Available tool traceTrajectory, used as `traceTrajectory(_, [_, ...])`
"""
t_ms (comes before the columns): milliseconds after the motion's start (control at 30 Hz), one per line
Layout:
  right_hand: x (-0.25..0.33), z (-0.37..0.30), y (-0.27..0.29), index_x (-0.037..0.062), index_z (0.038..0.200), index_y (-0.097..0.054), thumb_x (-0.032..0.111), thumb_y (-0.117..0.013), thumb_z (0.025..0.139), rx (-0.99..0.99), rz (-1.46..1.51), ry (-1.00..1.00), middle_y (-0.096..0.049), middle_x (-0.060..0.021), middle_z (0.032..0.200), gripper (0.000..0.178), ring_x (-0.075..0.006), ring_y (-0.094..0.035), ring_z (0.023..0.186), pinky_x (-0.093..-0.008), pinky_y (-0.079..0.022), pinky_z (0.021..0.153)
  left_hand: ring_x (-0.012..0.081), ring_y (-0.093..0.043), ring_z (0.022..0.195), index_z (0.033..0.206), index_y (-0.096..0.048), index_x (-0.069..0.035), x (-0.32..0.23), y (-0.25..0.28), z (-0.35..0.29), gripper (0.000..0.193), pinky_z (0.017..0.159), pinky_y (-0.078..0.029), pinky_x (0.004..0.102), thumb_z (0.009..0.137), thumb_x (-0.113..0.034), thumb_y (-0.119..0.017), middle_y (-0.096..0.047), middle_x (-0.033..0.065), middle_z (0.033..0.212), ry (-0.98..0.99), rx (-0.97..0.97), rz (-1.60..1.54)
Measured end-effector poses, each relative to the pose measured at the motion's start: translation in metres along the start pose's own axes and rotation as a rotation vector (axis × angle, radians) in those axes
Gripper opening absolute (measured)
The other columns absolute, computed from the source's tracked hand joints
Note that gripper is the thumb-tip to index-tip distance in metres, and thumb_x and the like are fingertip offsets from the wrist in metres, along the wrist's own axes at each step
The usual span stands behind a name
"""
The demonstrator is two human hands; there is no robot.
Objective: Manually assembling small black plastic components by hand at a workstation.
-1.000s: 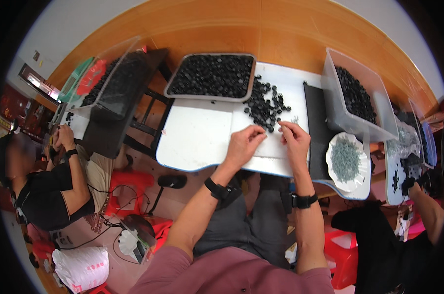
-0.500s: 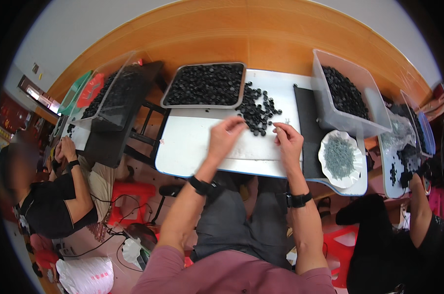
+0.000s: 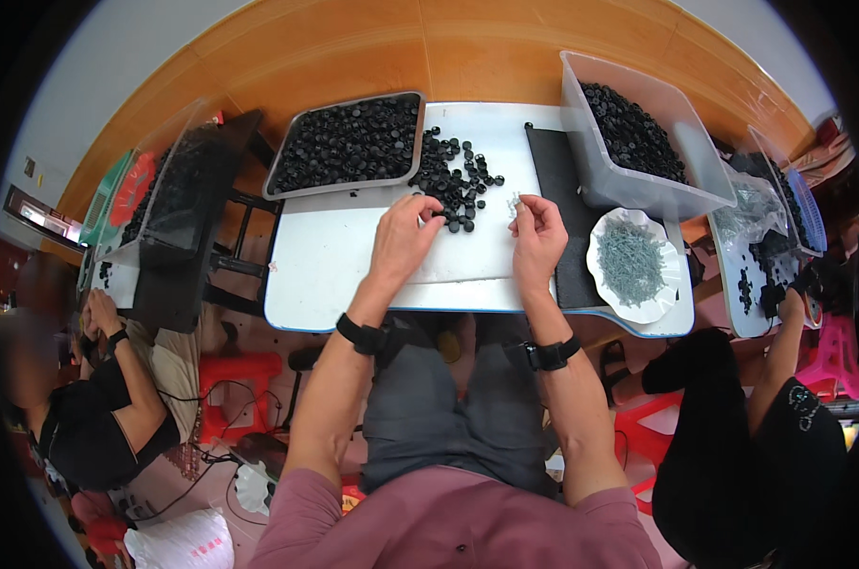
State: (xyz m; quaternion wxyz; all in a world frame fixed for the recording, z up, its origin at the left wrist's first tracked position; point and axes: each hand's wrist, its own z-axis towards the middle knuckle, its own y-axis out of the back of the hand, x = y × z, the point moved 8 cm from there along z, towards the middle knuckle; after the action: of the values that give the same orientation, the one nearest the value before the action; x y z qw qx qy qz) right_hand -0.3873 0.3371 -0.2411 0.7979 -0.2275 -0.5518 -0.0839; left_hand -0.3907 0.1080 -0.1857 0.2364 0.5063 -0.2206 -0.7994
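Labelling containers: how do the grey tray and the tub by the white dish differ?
The grey tray is shallow; the tub is deep.
The tray looks opaque; the tub is translucent.
The tray stands at the person's left, the tub at the right.
Both hold many small black pieces.

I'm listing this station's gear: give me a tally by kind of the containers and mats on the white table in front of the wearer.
Shallow tray: 1
Clear bin: 1
White dish: 1
Black mat: 1
Total: 4

The loose black pieces are left out; they overlap too much to count.
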Motion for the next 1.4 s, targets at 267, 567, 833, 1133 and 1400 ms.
traceTrajectory(267, [0.005, 0.000, 0.002, -0.0036, 0.108, -0.067, 0.003, -0.067, 0.097, 0.008, -0.027, -0.010, -0.067, -0.0029, 0.087, 0.012, -0.0064, -0.059, 0.067, -0.0208, -0.046, 0.059, 0.0268, -0.062, 0.079, 0.102, -0.073, -0.001, 0.009, -0.016, -0.020, 0.019, 0.072, -0.050, 0.0380, 0.084, -0.006, -0.074, -0.062, 0.0112, 0.086, -0.020, -0.169, 0.114])
traceTrajectory(567, [0.026, 0.020, 0.015, -0.0041, 0.102, -0.071, 0.004, -0.067, 0.096, 0.051, -0.237, -0.016, -0.068, -0.0028, 0.083, 0.011, -0.0064, -0.060, 0.066, -0.0227, -0.049, 0.059, 0.0267, -0.063, 0.083, 0.104, -0.074, -0.003, 0.009, -0.018, -0.016, 0.021, 0.075, -0.051, 0.0376, 0.084, -0.009, -0.077, -0.062, 0.0103, 0.085, -0.109, -0.102, 0.154])
traceTrajectory(833, [0.040, 0.047, 0.004, 0.0043, 0.098, -0.077, 0.013, -0.066, 0.089, 0.330, -0.965, 0.051, -0.075, -0.0185, 0.095, 0.017, -0.0372, -0.072, 0.089, -0.0436, -0.055, 0.081, 0.0243, -0.065, 0.076, 0.101, -0.071, -0.004, 0.028, -0.013, -0.022, 0.019, 0.072, -0.054, 0.0370, 0.084, -0.010, -0.077, -0.072, 0.0092, 0.090, 0.151, -0.162, -0.159])
traceTrajectory(1133, [0.038, 0.060, -0.011, 0.0066, 0.097, -0.079, 0.012, -0.065, 0.085, 0.494, -1.104, 0.058, -0.076, -0.0170, 0.094, 0.018, -0.0365, -0.073, 0.091, -0.0443, -0.055, 0.082, 0.0303, -0.064, 0.097, 0.105, -0.071, -0.004, 0.001, -0.015, -0.024, 0.020, 0.086, -0.053, 0.0402, 0.086, -0.004, -0.072, -0.070, 0.0090, 0.102, -0.147, -0.147, 0.080])
traceTrajectory(1400, [0.035, 0.032, -0.010, 0.0068, 0.098, -0.076, 0.015, -0.071, 0.083, 0.571, -1.170, 0.071, -0.075, -0.0113, 0.093, 0.018, -0.0294, -0.072, 0.086, -0.0399, -0.055, 0.079, 0.0312, -0.064, 0.098, 0.110, -0.069, -0.003, -0.002, -0.015, -0.023, 0.024, 0.086, -0.052, 0.0406, 0.086, 0.001, -0.070, -0.069, 0.0125, 0.105, -0.140, -0.136, 0.051])
